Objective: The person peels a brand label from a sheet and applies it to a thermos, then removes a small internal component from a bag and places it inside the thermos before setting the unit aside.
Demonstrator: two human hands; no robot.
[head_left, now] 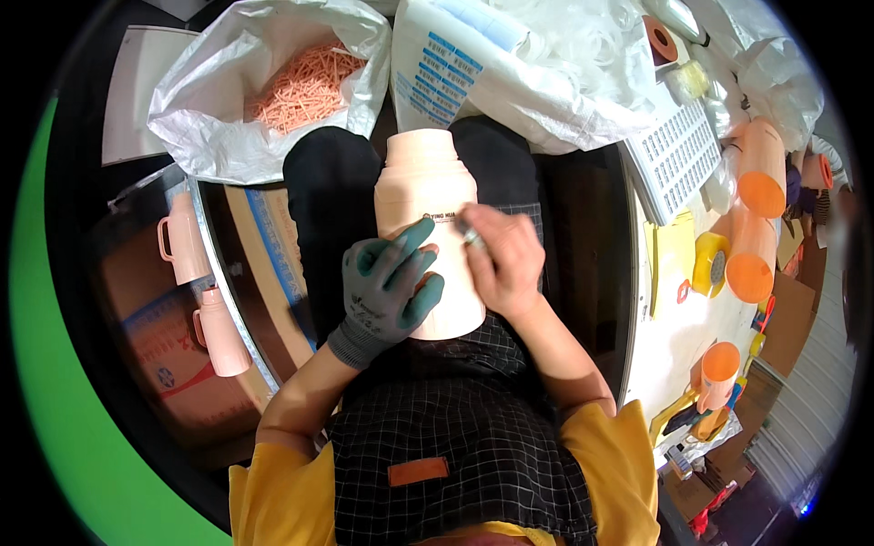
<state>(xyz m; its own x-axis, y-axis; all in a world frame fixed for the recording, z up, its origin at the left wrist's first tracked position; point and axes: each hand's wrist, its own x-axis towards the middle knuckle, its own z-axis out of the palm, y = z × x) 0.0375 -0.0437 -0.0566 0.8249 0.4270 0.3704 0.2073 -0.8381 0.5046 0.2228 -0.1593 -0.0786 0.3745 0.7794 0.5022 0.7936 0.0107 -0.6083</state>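
Loosely, the gloved left hand half-curls its fingers against the peach flask, clasping nothing, seemingly to steady it; the bare right hand bunches its fingers at the flask's dark lettering, though blur hides whether they pinch anything; the flask rests on the lap, neck toward twelve o'clock, probably so its print faces up; blue labels mark a white sack at twelve; peach shreds sit in a bag at eleven; a printed sheet lies at two.

Right hand blurred — small item at its fingertips too indistinct to identify. Left hand hides part of flask. White sack — cut off by top edge.
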